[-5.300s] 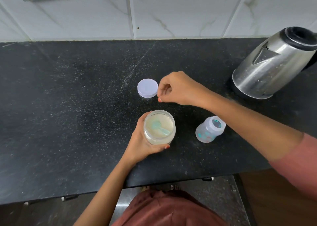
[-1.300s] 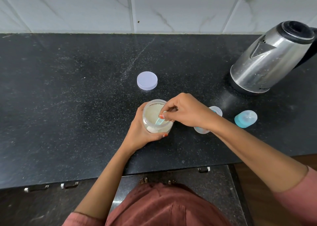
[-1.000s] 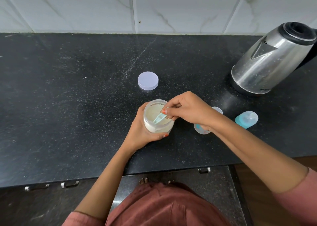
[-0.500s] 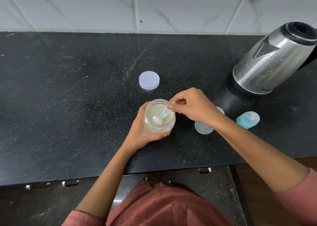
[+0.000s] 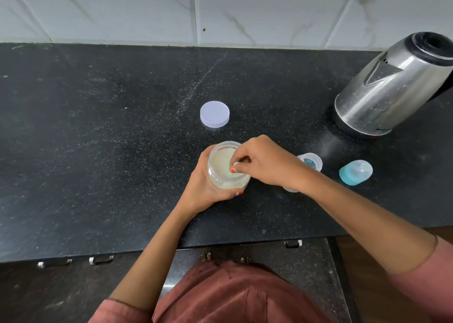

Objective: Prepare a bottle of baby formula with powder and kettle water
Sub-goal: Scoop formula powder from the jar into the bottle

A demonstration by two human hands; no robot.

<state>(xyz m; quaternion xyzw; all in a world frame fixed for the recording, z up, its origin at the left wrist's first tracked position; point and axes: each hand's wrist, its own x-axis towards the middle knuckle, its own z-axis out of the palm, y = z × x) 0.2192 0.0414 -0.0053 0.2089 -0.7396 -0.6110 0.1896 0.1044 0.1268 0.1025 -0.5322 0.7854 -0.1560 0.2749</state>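
A clear jar of pale formula powder (image 5: 221,164) stands open on the black counter, and my left hand (image 5: 204,190) is wrapped around its near side. My right hand (image 5: 263,163) hovers over the jar's right rim, fingers pinched on the pale blue scoop (image 5: 235,174), whose bowl is down in the powder. The open baby bottle (image 5: 310,162) stands just right of my right wrist, partly hidden by it. Its teal cap with the teat (image 5: 355,172) lies further right. The steel kettle (image 5: 392,87) stands at the back right.
The jar's white lid (image 5: 215,114) lies flat on the counter (image 5: 98,151) behind the jar. A tiled wall (image 5: 220,9) runs along the back. The counter's front edge with drawer handles (image 5: 101,260) is close to my body.
My right hand has dropped lower over the jar, pushing the scoop, which was lifted with powder half a second ago, back down into the powder. My left hand keeps hold of the jar.
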